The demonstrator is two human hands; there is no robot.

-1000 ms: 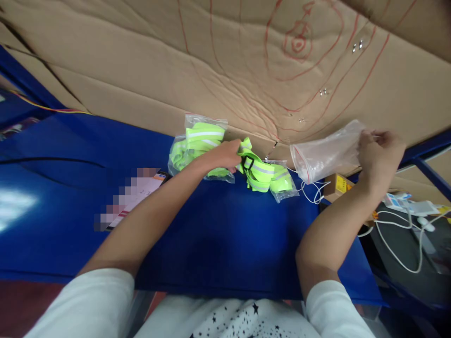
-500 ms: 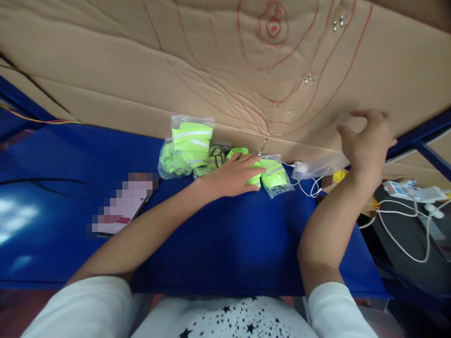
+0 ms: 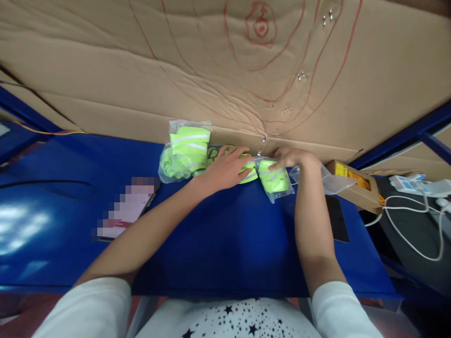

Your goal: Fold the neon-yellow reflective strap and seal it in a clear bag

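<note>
My left hand (image 3: 229,170) lies open, fingers spread, over a folded neon-green reflective vest (image 3: 251,174) with a pale stripe. To its right is a clear zip bag with a neon reflective vest (image 3: 273,177) folded in it. Reaching from the right, my right hand (image 3: 295,157) has its thumb and fingers apart at the upper right edge of this bag; part of the fingers is blurred. Left of my left hand, another bagged neon vest (image 3: 192,145) leans on more bagged green fabric (image 3: 171,164). Some of that row is hidden behind my left hand.
A cardboard sheet (image 3: 105,80) with red drawn lines stands behind the blue table (image 3: 218,239). A phone (image 3: 128,206) lies at left. On the right are a clear plastic bag (image 3: 329,180), a dark flat device (image 3: 337,218), an open cardboard box (image 3: 359,185) and white cables (image 3: 412,249).
My right hand has come down and left from in front of the cardboard to the right-hand bagged vest. My left hand stays over the folded vest. The view has shifted slightly.
</note>
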